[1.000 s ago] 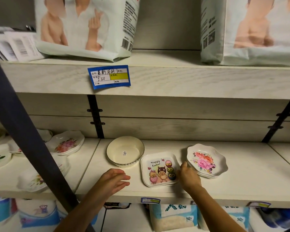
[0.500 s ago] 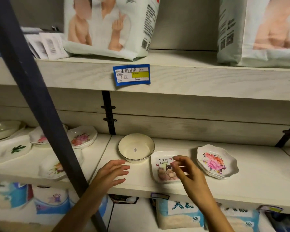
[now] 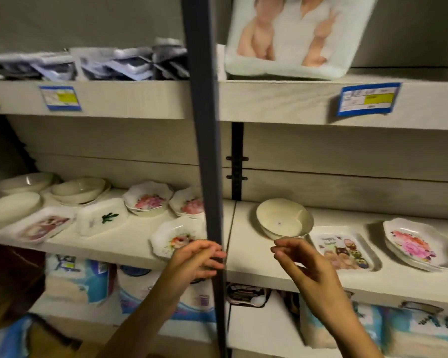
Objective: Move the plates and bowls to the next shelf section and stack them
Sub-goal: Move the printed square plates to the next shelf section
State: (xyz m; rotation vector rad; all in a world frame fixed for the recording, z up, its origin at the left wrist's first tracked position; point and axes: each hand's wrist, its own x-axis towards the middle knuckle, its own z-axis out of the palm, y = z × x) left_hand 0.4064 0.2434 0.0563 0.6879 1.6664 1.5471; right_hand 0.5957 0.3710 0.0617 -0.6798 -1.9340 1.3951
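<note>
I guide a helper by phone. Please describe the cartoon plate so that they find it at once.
Look right of the dark vertical post, on the pale middle shelf. Between a plain cream round bowl and scalloped pink-flowered plates lies the white rectangular plate, the only one there printed with cartoon owls.

Dark upright post [image 3: 204, 151] standing before the shelf at the section joint, just beside the left hand [image 3: 194, 259]; bare strip of shelf board [image 3: 246, 242] between post and cream bowl [image 3: 282, 220]; open height under the upper shelf [image 3: 282, 104]; floral plate [image 3: 173, 239] partly behind the post
</note>
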